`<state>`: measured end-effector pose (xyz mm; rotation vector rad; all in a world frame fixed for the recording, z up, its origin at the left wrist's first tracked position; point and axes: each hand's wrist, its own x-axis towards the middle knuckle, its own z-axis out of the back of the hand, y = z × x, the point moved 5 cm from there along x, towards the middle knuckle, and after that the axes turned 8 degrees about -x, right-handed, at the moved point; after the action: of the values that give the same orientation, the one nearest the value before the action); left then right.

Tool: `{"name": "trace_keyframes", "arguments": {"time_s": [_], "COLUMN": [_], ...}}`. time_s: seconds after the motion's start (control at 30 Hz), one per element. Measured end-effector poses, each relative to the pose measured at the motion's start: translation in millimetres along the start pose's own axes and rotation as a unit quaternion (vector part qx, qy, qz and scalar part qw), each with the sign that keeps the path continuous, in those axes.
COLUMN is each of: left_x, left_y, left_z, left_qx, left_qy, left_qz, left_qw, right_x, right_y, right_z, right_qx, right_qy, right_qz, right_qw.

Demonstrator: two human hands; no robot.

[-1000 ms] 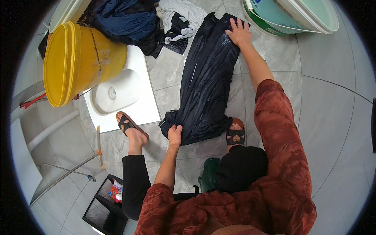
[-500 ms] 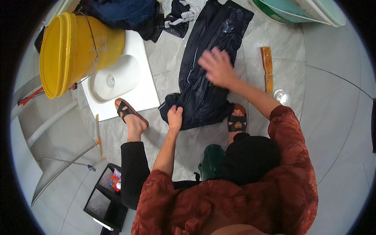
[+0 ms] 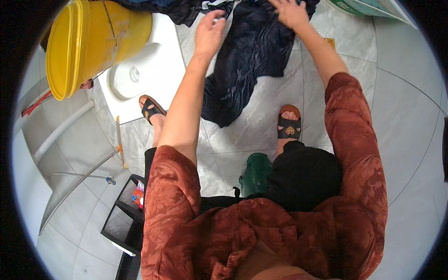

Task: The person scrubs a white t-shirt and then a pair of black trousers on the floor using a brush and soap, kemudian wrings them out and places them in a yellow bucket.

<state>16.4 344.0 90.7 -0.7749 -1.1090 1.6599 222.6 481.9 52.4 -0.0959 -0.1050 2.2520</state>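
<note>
A dark navy garment [image 3: 252,56], apparently trousers with a thin pale stripe, lies rumpled on the tiled floor. Its lower end trails between my feet, and its far end runs out of the top of the view. My left hand [image 3: 208,36] hovers at its upper left edge, fingers bent, with a gap to the thumb and nothing visible between them. Over the far right part of the cloth, my right hand [image 3: 292,15] is open with fingers spread. Whether its fingertips press on the fabric is unclear.
A yellow bucket [image 3: 100,39] leans over the white squat toilet [image 3: 163,70] at left. More dark clothes [image 3: 179,11] lie at the top. A green and white tub [image 3: 373,10] stands far right, near a wooden piece [image 3: 330,43] behind my right forearm. A black rack [image 3: 122,224] stands lower left.
Both hands have moved farther away; my left hand has let go of the garment's near end. The garment has shifted away and turned, with its near end now narrower.
</note>
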Motion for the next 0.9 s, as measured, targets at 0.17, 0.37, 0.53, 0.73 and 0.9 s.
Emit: {"name": "trace_keyframes", "arguments": {"time_s": [0.17,0.37,0.53,0.73,0.9], "left_x": [-110.3,-258.7,-261.7,-284.0,-305.6], "left_y": [47.0,48.1,49.8,51.7,46.5], "left_z": [57.3,23.5,22.7,21.9,25.3], "left_qx": [0.170,0.329,0.373,0.363,0.413], "left_qy": [-0.166,-0.007,0.077,0.101,0.141], "left_qz": [0.084,0.140,0.224,0.215,0.164], "left_qw": [0.968,0.934,0.897,0.901,0.885], "right_x": [-21.9,-113.8,-113.7,-193.5,-200.1], "right_y": [-25.7,35.6,1.5,-66.5,-59.4], "right_z": [-26.6,-35.2,-10.1,-19.9,-44.4], "right_qx": [0.080,0.022,0.066,0.010,0.145], "right_qy": [-0.130,-0.094,-0.131,-0.108,-0.048], "right_qz": [-0.077,0.102,-0.004,-0.297,-0.238], "right_qw": [0.985,0.990,0.989,0.949,0.959]}}
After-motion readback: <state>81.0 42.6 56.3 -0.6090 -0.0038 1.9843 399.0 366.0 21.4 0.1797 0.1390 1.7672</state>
